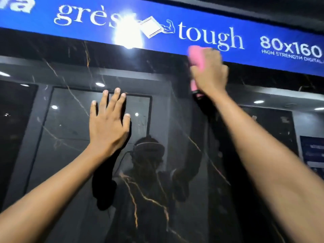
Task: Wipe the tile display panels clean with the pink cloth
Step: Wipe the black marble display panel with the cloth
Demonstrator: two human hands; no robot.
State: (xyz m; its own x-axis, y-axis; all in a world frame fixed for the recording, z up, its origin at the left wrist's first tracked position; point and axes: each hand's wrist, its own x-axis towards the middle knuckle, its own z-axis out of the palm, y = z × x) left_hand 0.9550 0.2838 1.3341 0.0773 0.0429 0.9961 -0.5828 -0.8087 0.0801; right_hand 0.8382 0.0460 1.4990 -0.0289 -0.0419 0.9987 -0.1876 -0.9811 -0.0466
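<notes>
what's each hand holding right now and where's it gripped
The right hand grips the bunched pink cloth, which pokes out above and below the fist. The left hand holds nothing, lying flat on the black tile panel.

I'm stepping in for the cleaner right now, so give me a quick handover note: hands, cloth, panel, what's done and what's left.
Left hand: open, fingers spread, flat against the glossy black marble-look tile panel.
Right hand: grips the pink cloth at the panel's top edge, just under the blue "tough" sign.
Done: cannot tell which areas are already wiped; the surface only shows reflections.
Left: likely work down from the top edge across the panel.
</notes>
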